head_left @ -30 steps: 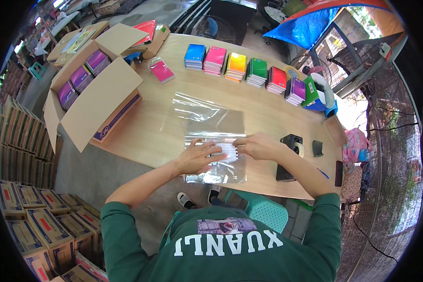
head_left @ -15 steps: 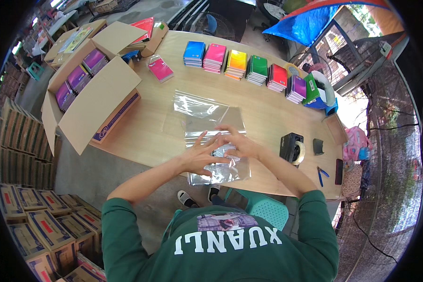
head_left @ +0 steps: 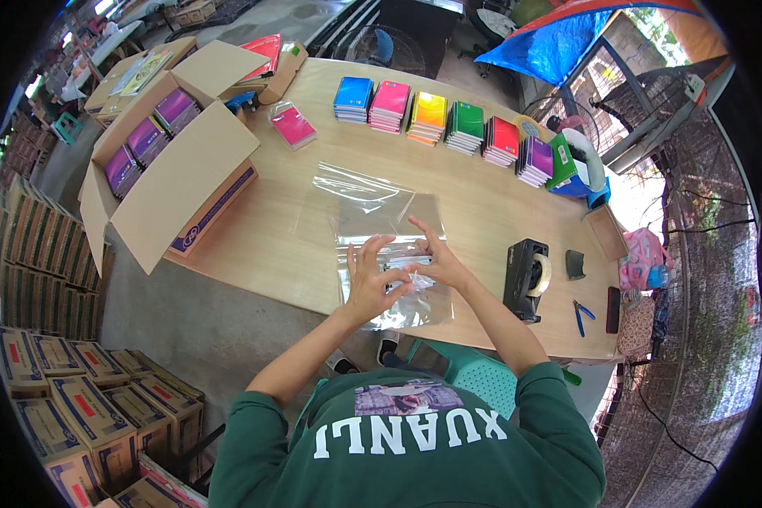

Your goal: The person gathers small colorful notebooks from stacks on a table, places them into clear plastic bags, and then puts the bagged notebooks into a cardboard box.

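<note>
Clear plastic bags [head_left: 389, 203] lie spread and overlapping on the table in front of me, glossy with reflections. Over their near part, my left hand [head_left: 367, 286] pinches a crumpled bit of the clear plastic between thumb and forefinger, its other fingers raised. Close against it on the right, my right hand [head_left: 442, 264] also pinches the plastic with thumb and forefinger, its other fingers lifted. The bunched plastic [head_left: 421, 283] shines between the two hands. How many layers are held I cannot tell.
Stacks of coloured notebooks [head_left: 430, 117] run along the far edge. One pink notebook pack [head_left: 294, 127] lies apart. An open carton [head_left: 186, 186] holds purple notebooks at left. A tape dispenser [head_left: 527, 279], blue-handled pliers [head_left: 582, 317] and a phone [head_left: 613, 310] lie at right.
My hands have drawn together, and the left has turned more upright. Fingers that were spread over the plastic now pinch it. The sheets beneath stay in nearly the same place.
</note>
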Demonstrator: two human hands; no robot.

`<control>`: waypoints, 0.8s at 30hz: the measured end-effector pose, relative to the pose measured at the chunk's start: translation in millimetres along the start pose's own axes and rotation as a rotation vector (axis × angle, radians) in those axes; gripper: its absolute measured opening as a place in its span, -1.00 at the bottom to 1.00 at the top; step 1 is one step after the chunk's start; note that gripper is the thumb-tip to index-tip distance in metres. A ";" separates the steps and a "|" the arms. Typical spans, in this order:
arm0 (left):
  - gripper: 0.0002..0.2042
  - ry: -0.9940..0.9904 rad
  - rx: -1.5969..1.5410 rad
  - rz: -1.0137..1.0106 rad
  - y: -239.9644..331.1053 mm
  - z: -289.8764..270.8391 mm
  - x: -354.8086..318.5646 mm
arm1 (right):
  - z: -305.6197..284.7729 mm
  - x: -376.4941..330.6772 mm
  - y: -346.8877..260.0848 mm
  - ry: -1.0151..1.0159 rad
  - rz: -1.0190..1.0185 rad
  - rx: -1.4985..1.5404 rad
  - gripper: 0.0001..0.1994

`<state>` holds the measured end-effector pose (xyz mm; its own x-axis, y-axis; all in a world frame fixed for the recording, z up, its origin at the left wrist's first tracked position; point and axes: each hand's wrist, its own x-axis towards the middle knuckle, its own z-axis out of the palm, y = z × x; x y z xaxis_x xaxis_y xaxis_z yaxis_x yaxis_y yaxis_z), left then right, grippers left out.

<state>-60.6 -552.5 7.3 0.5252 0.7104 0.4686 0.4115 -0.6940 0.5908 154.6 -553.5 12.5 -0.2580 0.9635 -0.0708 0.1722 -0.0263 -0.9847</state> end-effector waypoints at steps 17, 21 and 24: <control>-0.61 0.227 -0.803 -0.551 4.7 48.6 1.8 | 10.3 -41.2 -16.0 0.237 -0.273 -0.301 -0.83; -0.72 0.296 -0.719 -0.499 15.8 50.6 3.0 | 28.7 -67.8 1.7 0.399 -0.373 -0.487 -0.83; -0.77 0.302 -0.730 -0.470 16.7 58.4 -0.4 | 43.1 -80.0 18.0 0.525 -0.440 -0.584 -0.78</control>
<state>-10.4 -571.2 -21.3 0.1639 0.9724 0.1662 -0.0925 -0.1526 0.9840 137.4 -642.6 -6.4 0.0278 0.8559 0.5164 0.6527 0.3758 -0.6579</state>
